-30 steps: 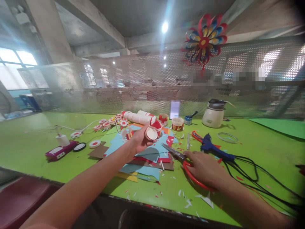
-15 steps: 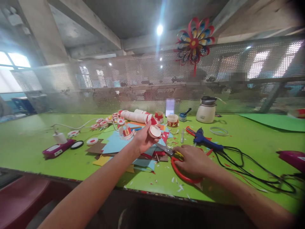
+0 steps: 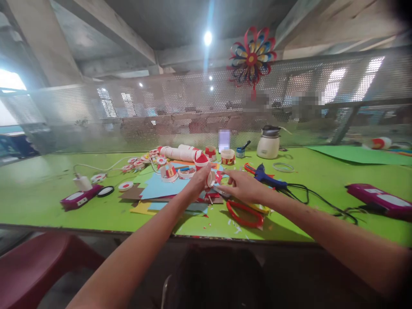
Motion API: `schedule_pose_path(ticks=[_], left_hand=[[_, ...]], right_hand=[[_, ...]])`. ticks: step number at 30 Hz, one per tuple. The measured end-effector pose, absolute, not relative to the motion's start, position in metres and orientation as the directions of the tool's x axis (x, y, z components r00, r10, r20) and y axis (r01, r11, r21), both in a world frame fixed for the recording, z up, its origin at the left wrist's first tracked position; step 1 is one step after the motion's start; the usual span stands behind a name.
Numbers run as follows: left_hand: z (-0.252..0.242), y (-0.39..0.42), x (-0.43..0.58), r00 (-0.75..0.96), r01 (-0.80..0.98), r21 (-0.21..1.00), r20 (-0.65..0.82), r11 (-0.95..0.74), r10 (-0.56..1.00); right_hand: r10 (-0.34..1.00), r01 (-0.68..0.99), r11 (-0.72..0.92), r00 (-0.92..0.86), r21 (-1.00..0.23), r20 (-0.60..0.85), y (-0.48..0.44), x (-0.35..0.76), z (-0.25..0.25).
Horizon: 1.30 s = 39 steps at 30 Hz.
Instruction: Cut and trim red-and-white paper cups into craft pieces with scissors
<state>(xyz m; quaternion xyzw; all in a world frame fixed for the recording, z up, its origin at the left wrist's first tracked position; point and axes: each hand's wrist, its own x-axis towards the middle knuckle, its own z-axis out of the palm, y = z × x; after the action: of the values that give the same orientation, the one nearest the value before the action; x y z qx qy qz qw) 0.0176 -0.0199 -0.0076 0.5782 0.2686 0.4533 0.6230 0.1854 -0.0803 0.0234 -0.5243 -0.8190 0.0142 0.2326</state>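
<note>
My left hand [image 3: 200, 180] is closed around a small white paper cup piece [image 3: 210, 179], its round opening turned toward my right hand. Just above the fingers shows a red and white paper cup [image 3: 201, 159]; whether it is also held I cannot tell. My right hand [image 3: 243, 185] is open beside the cup piece, palm down, fingers stretched toward it. Below that hand lie scissors with red and yellow handles [image 3: 244, 215] on the table, their blades partly covered by the hand. Coloured paper sheets [image 3: 161, 186] are spread under my left hand.
A blue hot glue gun [image 3: 268, 178] with a black cord lies at right. Behind are cut paper cups [image 3: 228, 157], a phone [image 3: 224, 141], a blue jar [image 3: 240, 152] and a white kettle [image 3: 268, 143]. Purple power strips [image 3: 80, 197] lie at both sides, and a long stack of cups [image 3: 177, 152] behind.
My right hand has let go of the scissors and moved up and left to the cup piece. My left hand has turned the cup piece sideways. The view has shifted slightly.
</note>
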Motion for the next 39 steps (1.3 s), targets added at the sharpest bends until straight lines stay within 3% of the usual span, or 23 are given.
schedule_pose_path(ticks=[4,8,13,20,30,39], left_hand=[[-0.007,-0.02,0.014,0.456,-0.227,0.97,0.185,-0.087,0.871],[-0.006,-0.02,0.009,0.48,-0.204,0.979,0.114,-0.016,0.87],[-0.006,-0.014,0.006,0.567,-0.307,0.947,0.102,0.095,0.817],[-0.005,-0.01,0.002,0.71,-0.359,0.91,0.122,0.208,0.693],[-0.003,-0.02,-0.003,0.8,-0.417,0.875,0.226,0.245,0.556],[-0.001,-0.023,-0.005,0.805,-0.442,0.869,0.275,0.222,0.526]], right_hand=[[0.838,0.783,0.529,-0.419,-0.328,0.35,-0.062,0.176,0.033],[0.835,0.696,0.548,-0.494,-0.464,0.244,-0.041,0.173,0.03],[0.803,0.524,0.501,-0.579,-0.689,0.144,-0.023,0.178,0.02],[0.788,0.258,0.384,-0.592,-0.887,0.169,-0.019,0.186,0.014],[0.795,0.0,0.24,-0.574,-0.971,0.196,-0.027,0.2,0.009],[0.775,-0.093,0.185,-0.598,-0.978,0.204,-0.029,0.202,0.011]])
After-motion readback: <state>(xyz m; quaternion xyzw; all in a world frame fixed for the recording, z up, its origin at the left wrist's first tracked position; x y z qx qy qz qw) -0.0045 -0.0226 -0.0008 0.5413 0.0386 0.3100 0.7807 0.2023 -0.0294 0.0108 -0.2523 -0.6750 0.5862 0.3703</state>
